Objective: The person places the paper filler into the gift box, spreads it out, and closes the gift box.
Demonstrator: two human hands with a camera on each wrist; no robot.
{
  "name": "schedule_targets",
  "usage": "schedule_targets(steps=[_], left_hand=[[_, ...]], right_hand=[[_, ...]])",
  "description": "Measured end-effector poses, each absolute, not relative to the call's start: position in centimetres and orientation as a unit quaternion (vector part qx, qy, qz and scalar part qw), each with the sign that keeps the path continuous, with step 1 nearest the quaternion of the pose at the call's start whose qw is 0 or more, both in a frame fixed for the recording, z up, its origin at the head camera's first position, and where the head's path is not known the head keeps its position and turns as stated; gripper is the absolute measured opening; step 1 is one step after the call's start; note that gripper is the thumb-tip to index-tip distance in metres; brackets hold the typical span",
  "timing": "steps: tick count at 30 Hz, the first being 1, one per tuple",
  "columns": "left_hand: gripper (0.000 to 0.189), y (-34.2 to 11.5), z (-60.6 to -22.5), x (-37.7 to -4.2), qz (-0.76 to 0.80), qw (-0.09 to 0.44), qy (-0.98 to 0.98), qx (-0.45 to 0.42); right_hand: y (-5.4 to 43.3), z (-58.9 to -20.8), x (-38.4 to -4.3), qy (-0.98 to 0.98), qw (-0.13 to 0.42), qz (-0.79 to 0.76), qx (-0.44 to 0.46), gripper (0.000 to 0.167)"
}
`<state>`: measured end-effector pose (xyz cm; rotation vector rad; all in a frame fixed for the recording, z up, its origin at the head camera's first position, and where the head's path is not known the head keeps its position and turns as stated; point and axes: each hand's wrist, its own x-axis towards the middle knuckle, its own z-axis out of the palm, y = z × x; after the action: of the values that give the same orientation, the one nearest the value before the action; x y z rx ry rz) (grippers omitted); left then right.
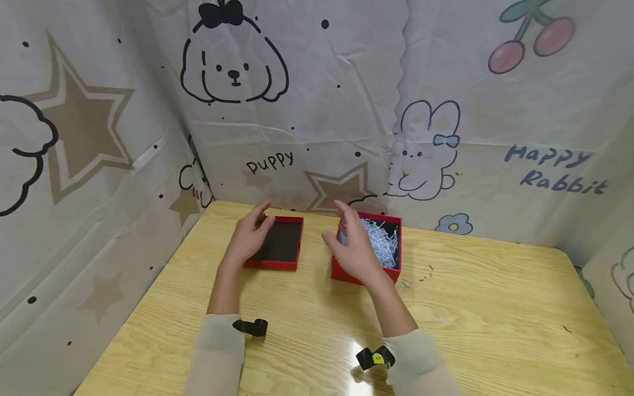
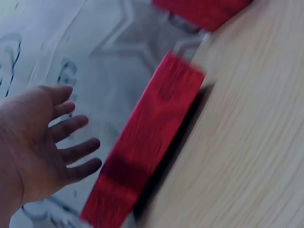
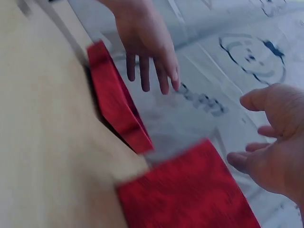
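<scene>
My left hand (image 1: 249, 235) hovers over the left part of a shallow red box lid (image 1: 297, 253), which lies with its dark inside facing up. In the left wrist view that hand (image 2: 42, 142) has its fingers spread apart, holding nothing, beside the lid's red side (image 2: 142, 142). My right hand (image 1: 353, 245) is above the left edge of a deeper red box (image 1: 399, 242). Pale blue shredded paper (image 1: 381, 242) fills much of the box. In the right wrist view the right hand (image 3: 278, 137) has loosely bent fingers with nothing between them, near the box (image 3: 190, 190).
Both boxes stand near the back edge of a wooden table (image 1: 297, 335). Small scraps (image 1: 428, 272) lie right of the deeper box. A printed cloth (image 1: 317, 110) hangs behind and at the sides. Each wrist bears a small black camera, such as the left one (image 1: 252, 328).
</scene>
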<state>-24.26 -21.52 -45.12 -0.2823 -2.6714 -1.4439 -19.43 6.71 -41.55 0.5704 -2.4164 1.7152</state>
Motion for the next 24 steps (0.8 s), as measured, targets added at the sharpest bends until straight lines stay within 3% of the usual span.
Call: schedule_targets(steps=[10, 17, 24], left_hand=[[0.06, -26.8, -45.7, -23.5, -0.444, -0.044, -0.893, 0.058], [0.055, -26.3, -45.9, -23.4, -0.5, -0.089, -0.86, 0.052], [0.056, -25.6, -46.2, -23.6, -0.526, -0.101, -0.842, 0.054]], right_hand=[[1.1, -44.1, -17.7, -0.821, 0.053, 0.532, 0.2, 0.078], [-0.5, -47.1, -17.6, -0.835, -0.032, 0.518, 0.182, 0.076], [-0.8, -49.4, -17.9, -0.854, -0.032, 0.49, 0.169, 0.07]])
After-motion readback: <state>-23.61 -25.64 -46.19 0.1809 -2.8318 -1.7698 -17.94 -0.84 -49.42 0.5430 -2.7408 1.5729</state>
